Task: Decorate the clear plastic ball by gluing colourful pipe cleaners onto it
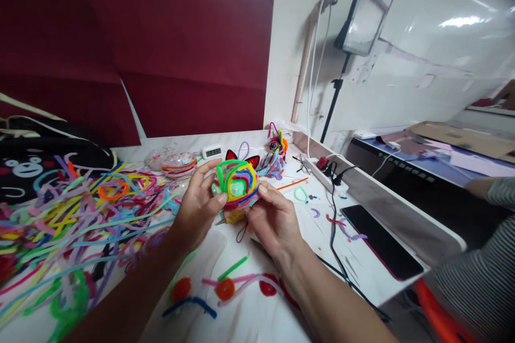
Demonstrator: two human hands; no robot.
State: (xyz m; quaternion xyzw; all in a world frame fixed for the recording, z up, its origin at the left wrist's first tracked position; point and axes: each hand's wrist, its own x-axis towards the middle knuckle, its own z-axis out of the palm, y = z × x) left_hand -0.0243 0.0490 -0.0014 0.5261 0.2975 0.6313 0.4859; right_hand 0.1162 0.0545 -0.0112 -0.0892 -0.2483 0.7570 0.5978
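The colourful ball point(244, 177), wound with fuzzy strips, is between the two hands, lifted above the table point(237, 329). The left hand point(200, 198) grips its side with the thumb at the front, and the right hand point(277, 220) grips the opposite side, probably for steadiness; some fingers are hidden. Nearer to the person than the hands lie a green strip point(233, 268) and a dark blue strip point(191, 303). Left of the left hand is a tangled heap of strips point(132, 211), perhaps for easy reach. Right of the right hand rests a phone point(382, 241), seemingly kept aside.
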